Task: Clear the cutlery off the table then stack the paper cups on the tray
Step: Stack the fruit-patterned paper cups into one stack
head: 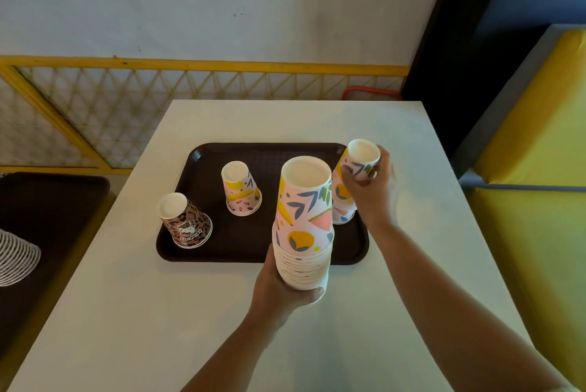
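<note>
A dark brown tray [222,242] lies on the white table [142,312]. My left hand [279,290] grips the bottom of a tall stack of upside-down floral paper cups [302,220], held above the tray's near edge. My right hand [369,188] grips a floral cup [361,158] upside down, on top of a short floral cup stack [342,201] at the tray's right side. An upside-down floral cup [241,188] stands mid-tray. A leopard-print cup [185,220] stands upside down at the tray's left edge. No cutlery is visible.
A second dark tray [47,201] with a stack of striped white cups [16,258] sits at the left on another surface. A yellow bench [539,154] runs along the right. A yellow lattice fence [126,100] stands behind the table.
</note>
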### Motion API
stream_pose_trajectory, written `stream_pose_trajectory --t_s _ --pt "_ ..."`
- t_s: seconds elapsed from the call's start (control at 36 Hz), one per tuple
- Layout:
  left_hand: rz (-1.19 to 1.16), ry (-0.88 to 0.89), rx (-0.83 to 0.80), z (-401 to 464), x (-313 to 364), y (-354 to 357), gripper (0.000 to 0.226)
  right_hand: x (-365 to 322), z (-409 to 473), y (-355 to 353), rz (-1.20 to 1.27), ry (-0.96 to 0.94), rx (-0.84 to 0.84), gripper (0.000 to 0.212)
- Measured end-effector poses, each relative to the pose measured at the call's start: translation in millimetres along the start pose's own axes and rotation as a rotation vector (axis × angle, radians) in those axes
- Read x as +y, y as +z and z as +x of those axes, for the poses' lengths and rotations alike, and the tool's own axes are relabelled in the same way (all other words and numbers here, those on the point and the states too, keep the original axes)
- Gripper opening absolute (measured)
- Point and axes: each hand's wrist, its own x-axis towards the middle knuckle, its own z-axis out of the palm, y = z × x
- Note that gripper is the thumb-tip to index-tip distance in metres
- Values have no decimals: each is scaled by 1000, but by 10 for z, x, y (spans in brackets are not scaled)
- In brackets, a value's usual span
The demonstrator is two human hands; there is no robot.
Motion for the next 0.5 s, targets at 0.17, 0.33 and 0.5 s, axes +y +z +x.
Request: stream_pose_trajectory --t_s 0.17,0.33,0.5 --pt "-13 1 -4 12 55 11 105 82 -79 12 -78 39 -106 69" --pt "6 6 -41 25 76 18 104 -406 -180 -270 181 -119 -17 48" --pt "-30 -14 -77 14 111 57 101 -780 -413 -463 99 -154 -462 59"
